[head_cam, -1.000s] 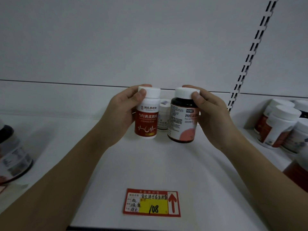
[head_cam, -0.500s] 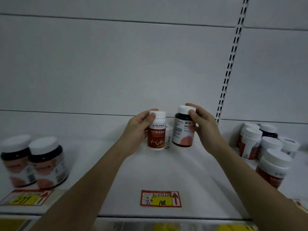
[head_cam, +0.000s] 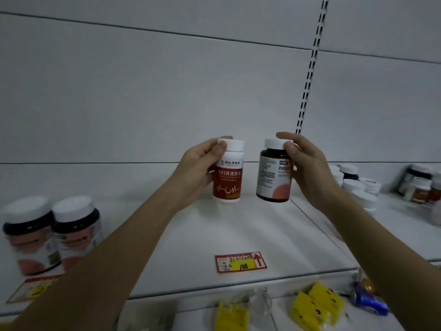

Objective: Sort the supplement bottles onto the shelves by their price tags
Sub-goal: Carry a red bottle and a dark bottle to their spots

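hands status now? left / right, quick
Left hand: holding the white bottle with the red label by cap and body.
Right hand: holding the dark amber bottle near its white cap.

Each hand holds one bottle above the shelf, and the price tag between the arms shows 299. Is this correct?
Not quite. In the head view the price tag reads 108, not 299. The rest stands: the left hand and the right hand each hold one bottle above the shelf.
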